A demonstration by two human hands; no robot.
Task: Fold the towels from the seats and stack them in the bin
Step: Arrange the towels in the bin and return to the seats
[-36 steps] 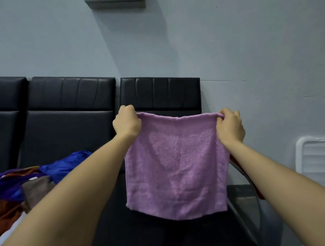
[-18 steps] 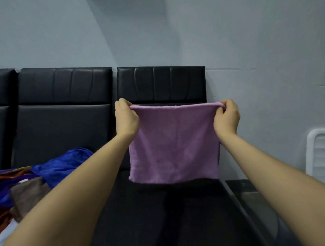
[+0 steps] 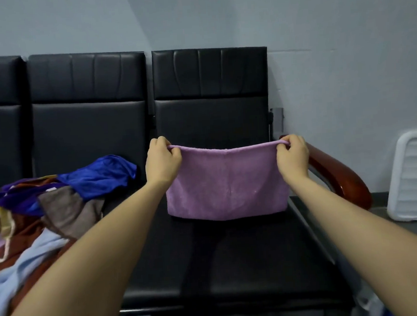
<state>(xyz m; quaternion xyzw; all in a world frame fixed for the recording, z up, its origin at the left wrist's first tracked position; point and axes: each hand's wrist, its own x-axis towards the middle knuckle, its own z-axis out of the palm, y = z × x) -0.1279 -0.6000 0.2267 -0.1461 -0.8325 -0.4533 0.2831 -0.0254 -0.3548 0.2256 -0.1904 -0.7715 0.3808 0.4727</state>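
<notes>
Left hand [image 3: 163, 164] and right hand [image 3: 292, 157] pinch the purple towel's [image 3: 226, 183] top corners, stretching it flat above the black seat [image 3: 234, 254] for folding.

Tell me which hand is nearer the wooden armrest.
Right. The right hand pinches the purple towel just beside the wooden armrest; the left hand is a towel's width farther.

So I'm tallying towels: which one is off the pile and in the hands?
The purple towel, pinched at its top corners by the left hand and right hand; the others lie heaped on the left seat.
</notes>
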